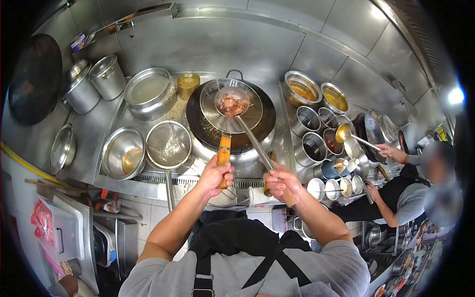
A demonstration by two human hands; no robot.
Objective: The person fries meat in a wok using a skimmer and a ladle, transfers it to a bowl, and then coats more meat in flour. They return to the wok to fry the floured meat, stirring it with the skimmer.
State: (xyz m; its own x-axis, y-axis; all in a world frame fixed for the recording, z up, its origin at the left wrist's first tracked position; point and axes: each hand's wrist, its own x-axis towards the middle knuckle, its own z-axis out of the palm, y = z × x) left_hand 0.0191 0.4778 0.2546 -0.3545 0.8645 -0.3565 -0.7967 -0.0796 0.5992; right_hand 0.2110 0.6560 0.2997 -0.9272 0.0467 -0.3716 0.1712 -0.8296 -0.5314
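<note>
My left hand is closed around the wooden handle of a round strainer, which lies over the dark wok. In my right hand is the long metal handle of a ladle. The ladle's bowl, above the strainer, holds pieces of brownish-pink meat. A wooden handle shows partly behind my right hand; what it belongs to is hidden.
Left of the wok are a mesh skimmer, a metal bowl and a large pot. Round containers stand to the right. At far right, a co-worker holds a ladle.
</note>
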